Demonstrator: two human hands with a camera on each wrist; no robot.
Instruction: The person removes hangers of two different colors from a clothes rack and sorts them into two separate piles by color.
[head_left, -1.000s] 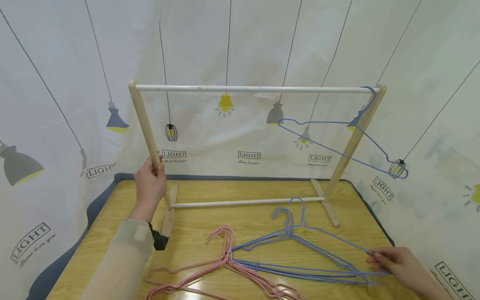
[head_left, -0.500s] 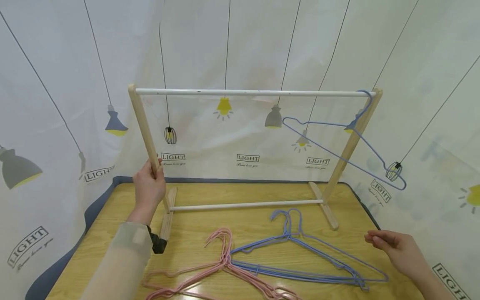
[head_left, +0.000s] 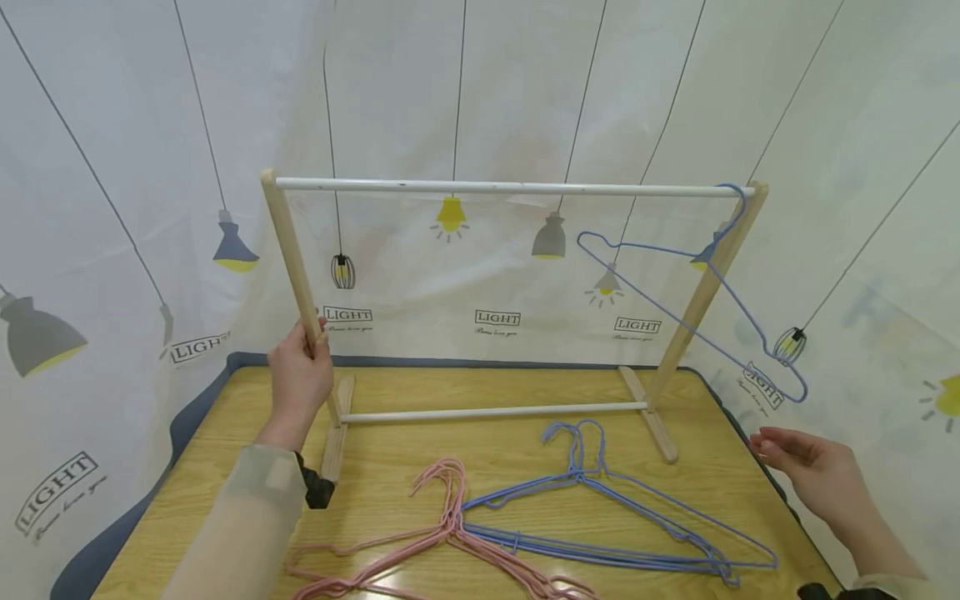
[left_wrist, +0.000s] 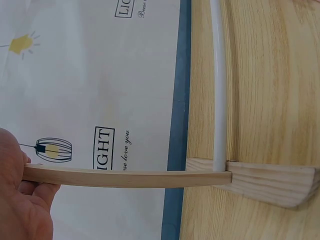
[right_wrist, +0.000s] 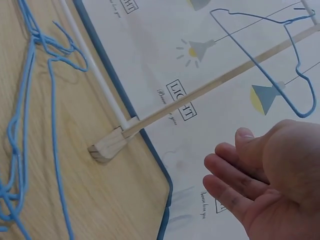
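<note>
My left hand grips the left wooden post of a small clothes rack, whose top bar is a white rod. One blue wire hanger hangs tilted from the bar's right end, beside the right post. To the right, my right hand is in the air with fingers loosely bent and nothing in them; the right wrist view shows the palm below the hanging hanger. Several blue hangers lie in a pile on the table, next to several pink hangers at the front.
The rack's lower white rod and wooden feet stand on the wood-grain table. A white printed cloth surrounds the table at the back and sides, with a dark blue border along the table's edge.
My right hand let go of a blue hanger in the pile, which settled flat, and moved up and right. The hanging hanger swung slightly. My left hand kept its hold on the post.
</note>
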